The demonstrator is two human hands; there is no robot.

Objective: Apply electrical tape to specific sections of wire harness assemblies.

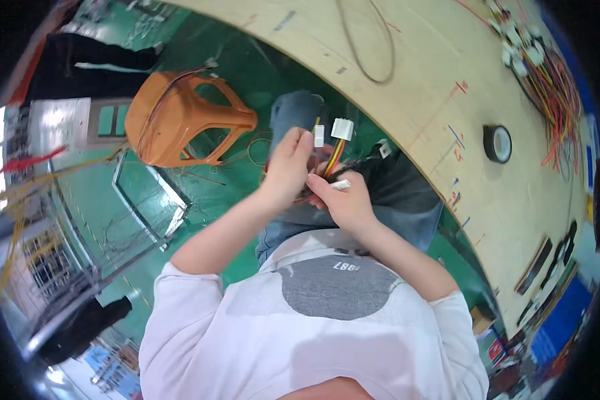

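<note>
Across the upper right curves a wide plywood counter (407,73), pale and marked with pen strokes. Below its edge lies green floor (247,73), where an orange plastic stool (180,120) lies tipped on its side, well apart from the hands. On the counter's far right sits a heap of red, yellow and orange wires (557,93) with white plugs, and near it a black tape roll (497,143).

Between stool and counter, above the person's lap, both hands meet on a wire harness (332,160) of red, yellow and black leads. The left hand (288,167) has its grip closed around the bundle, fingers pinching a small white plug (319,135). A larger white plug (342,128) stands just beside it. The right hand (345,199) pinches another white plug (341,185) between thumb and fingertips.
</note>
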